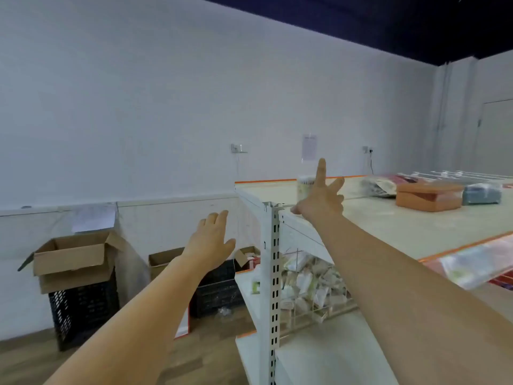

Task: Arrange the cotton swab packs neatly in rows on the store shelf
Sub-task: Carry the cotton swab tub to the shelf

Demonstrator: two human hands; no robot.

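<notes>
Cream-topped shelf: the splayed, empty right hand should curl round the swab tub just beyond it, left hand open too.

No legible text anywhere. White paper sheet taped to wall, up behind far edge of cream-topped white metal shelf unit: print too blurred to read. Second white sheet left of shelf unit, above open brown cardboard box: blank or unreadable. Cylindrical printed tub on shelf top: pattern only, no readable label.
</notes>
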